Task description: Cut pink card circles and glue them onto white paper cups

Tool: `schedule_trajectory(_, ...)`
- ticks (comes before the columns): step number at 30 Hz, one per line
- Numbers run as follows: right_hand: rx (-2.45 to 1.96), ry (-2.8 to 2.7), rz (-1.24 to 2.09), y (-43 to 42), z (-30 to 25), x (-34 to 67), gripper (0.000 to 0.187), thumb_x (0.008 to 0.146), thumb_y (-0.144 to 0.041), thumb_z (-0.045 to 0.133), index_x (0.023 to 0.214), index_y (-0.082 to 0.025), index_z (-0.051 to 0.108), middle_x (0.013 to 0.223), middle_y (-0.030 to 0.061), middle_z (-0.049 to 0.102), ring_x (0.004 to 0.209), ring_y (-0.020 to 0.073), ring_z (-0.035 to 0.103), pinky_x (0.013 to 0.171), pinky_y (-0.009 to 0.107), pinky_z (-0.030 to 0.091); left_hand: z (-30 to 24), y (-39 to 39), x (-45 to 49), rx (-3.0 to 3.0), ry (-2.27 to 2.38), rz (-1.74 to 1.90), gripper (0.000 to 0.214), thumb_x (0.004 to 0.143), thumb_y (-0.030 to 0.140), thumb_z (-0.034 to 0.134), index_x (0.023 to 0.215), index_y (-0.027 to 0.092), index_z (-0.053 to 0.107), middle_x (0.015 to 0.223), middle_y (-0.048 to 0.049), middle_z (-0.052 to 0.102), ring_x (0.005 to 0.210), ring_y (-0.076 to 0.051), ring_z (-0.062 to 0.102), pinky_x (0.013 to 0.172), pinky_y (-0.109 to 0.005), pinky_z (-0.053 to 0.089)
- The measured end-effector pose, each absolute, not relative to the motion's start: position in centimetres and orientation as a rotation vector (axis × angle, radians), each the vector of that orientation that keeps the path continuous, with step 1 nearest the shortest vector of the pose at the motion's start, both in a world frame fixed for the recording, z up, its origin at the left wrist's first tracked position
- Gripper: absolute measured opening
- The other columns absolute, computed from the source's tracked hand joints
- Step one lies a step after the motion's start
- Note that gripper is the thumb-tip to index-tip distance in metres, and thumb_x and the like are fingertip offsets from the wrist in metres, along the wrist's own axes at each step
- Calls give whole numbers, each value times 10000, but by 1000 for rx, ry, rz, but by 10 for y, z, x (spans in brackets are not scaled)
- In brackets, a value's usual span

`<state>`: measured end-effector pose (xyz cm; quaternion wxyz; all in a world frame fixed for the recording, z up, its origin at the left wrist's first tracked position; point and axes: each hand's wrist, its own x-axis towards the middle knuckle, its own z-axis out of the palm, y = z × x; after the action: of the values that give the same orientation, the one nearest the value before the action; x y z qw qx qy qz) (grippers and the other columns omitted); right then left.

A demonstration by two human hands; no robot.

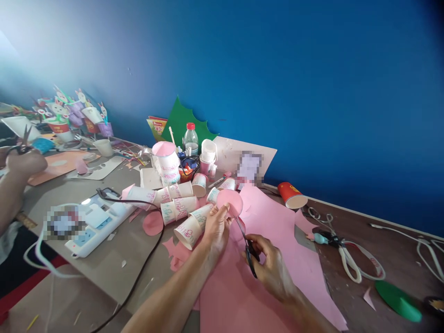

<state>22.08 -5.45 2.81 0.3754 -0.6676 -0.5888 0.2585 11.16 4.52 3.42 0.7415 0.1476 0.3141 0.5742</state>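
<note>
My left hand (217,226) pinches a round pink paper piece (229,201) and holds it up over the table. My right hand (268,263) grips black scissors (247,245), whose blades point up at the lower edge of that pink piece. Both hands hover above a large pink paper sheet (277,231) lying on the table. Several white paper cups with printed lettering (180,215) lie on their sides just left of my left hand. A pink paper disc (153,223) rests flat near them.
A white power strip (100,222) with a black cable lies at the left. Another person's hand (24,162) holds scissors at far left. A red cup (291,194), a water bottle (190,138), decorated cups (69,115), white cords (350,259) and a green disc (398,300) surround the work area.
</note>
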Motion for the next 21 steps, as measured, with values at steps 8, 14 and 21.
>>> schedule_trajectory(8, -1660, -1506, 736, -53, 21, 216, 249, 770, -323, 558, 957, -163, 595, 710, 35, 640, 655, 191, 576, 612, 283, 473, 34, 46, 113, 319, 663, 1263, 376, 555, 227, 786, 624, 198, 418, 606, 69, 507, 561, -74, 467, 705, -254, 400)
schedule_trajectory(14, -1629, -1485, 757, -52, 18, 215, 219, 774, -274, 554, 970, -181, 588, 653, 3, 633, 624, 183, 577, 592, 267, 461, 34, 45, 114, 323, 632, 1264, 328, 569, 226, 772, 645, 190, 455, 660, 53, 548, 640, -84, 522, 738, -251, 412)
schedule_trajectory(21, -1585, -1434, 837, -52, 20, 214, 203, 780, -281, 558, 959, -188, 587, 643, 1, 637, 616, 184, 595, 586, 260, 470, 30, 46, 114, 318, 634, 1250, 321, 572, 223, 773, 621, 184, 458, 611, 66, 533, 583, -69, 516, 714, -240, 410)
